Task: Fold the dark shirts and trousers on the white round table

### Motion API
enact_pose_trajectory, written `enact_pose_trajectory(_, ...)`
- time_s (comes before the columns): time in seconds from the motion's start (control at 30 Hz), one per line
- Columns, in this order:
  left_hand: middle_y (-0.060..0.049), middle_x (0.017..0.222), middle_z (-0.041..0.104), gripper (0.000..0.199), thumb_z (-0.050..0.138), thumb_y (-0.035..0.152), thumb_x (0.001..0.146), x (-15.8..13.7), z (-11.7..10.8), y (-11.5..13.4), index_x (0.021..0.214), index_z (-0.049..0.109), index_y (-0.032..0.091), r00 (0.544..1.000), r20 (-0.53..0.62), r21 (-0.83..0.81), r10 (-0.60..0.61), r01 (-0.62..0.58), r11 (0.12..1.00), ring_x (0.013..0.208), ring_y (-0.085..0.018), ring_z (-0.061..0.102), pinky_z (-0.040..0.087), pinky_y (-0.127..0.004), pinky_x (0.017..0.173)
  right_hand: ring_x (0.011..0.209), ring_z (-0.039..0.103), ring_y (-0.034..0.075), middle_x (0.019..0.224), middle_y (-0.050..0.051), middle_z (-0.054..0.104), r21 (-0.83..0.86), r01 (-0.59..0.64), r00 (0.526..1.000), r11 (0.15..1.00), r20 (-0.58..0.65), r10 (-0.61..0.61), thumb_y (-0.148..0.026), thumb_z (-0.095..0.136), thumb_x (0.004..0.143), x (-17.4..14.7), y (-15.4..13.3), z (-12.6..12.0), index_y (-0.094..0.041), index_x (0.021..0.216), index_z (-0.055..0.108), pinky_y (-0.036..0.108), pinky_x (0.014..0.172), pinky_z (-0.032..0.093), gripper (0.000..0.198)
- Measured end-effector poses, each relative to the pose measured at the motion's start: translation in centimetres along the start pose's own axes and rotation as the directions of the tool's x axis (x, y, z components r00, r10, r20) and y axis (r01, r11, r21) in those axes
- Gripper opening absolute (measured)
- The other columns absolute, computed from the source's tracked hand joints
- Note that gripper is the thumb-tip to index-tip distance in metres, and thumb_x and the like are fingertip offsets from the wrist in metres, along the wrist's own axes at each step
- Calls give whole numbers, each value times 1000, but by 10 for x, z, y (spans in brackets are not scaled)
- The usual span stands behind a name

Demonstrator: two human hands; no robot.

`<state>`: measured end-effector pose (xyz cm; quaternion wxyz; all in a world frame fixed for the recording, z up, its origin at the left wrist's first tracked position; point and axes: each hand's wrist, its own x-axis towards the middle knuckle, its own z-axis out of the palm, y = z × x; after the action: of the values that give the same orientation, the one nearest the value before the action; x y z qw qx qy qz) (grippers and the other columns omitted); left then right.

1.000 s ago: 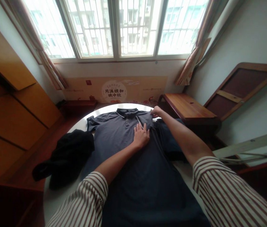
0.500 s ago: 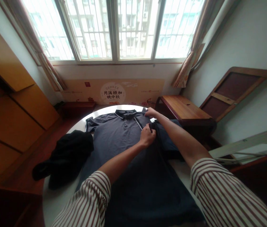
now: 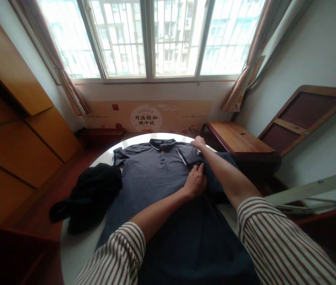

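A dark grey polo shirt (image 3: 156, 174) lies front up on a round white table (image 3: 69, 253), its buttoned collar toward the window. On the right, its sleeve (image 3: 184, 156) is folded in over the chest, the white-striped cuff showing. My left hand (image 3: 196, 182) is closed on the shirt's side just below that sleeve, fingertips curled into the cloth. At the shoulder on the far right, my right hand (image 3: 198, 142) pinches the shirt's edge; its fingertips are partly hidden.
A crumpled black garment (image 3: 93, 196) lies on the table's left side, partly over the edge. Dark blue folded cloth (image 3: 220, 170) sits under my right forearm. Beyond the table stand a wooden bench (image 3: 239, 136) and a printed panel (image 3: 170, 116) below the window.
Both hands have shifted a little to the right in view, as has the whole scene. My left hand has moved lower along the folded sleeve, and the sleeve lies flatter.
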<state>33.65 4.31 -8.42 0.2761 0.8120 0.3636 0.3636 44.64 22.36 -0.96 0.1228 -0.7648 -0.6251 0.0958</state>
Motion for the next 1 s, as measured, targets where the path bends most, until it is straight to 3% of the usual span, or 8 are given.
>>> enact_pose_trajectory(0.1, -18, 122, 51, 58, 42, 17, 90, -3, -2, 2, 147, 37, 12, 999, 30, 56, 14, -15, 998, 110, -30, 55, 44, -44, 102, 110, 60, 24, 129, 12, 58, -47, 39, 999, 998, -18, -40, -35, 62, 95, 10, -9, 8, -16, 125, 58, 45, 92, 52, 37)
enact_pose_trajectory(0.2, -17, 118, 53, 46, 40, 16, 92, -4, -3, 4, 137, 48, 15, 999, 48, 104, 13, -18, 994, 107, -29, 54, 47, -44, 98, 107, 61, 23, 125, 9, 60, -58, 152, 986, 987, 71, -148, -35, 60, 95, 23, -25, 17, -18, 120, 61, 43, 91, 53, 30)
enact_pose_trajectory(0.37, -15, 125, 54, 32, 52, 20, 89, -4, -1, -1, 120, 59, 20, 995, 86, 92, 48, -56, 994, 116, -30, 50, 44, -44, 103, 105, 62, 22, 125, 9, 60, -71, 227, 964, 971, 157, -214, -35, 60, 96, 38, -47, 35, -18, 123, 59, 43, 88, 54, 32)
enact_pose_trajectory(0.63, -21, 123, 61, 33, 51, 29, 93, -2, 2, -7, 120, 61, 13, 987, 98, 183, 124, -141, 973, 113, -37, 54, 48, -48, 94, 106, 62, 23, 126, 10, 59, -107, 203, 978, 973, 60, -198, -36, 60, 96, 42, -59, 53, -18, 124, 59, 43, 89, 54, 34)
enact_pose_trajectory(0.87, -19, 124, 55, 32, 46, 24, 92, -4, 0, 1, 118, 60, 13, 994, 92, 243, 56, -77, 967, 107, -33, 54, 49, -46, 90, 106, 62, 22, 126, 10, 60, -148, 278, 960, 949, 65, -271, -36, 61, 95, 17, -68, 38, -17, 123, 60, 43, 90, 53, 34)
enact_pose_trajectory(1.0, -17, 118, 56, 44, 43, 16, 89, -3, 0, 4, 132, 52, 11, 999, 36, 130, -18, 13, 991, 105, -28, 56, 48, -41, 94, 108, 63, 26, 119, 17, 65, -146, 329, 944, 933, 31, -328, -22, 59, 93, -17, -70, 10, -11, 119, 64, 37, 92, 50, 28)
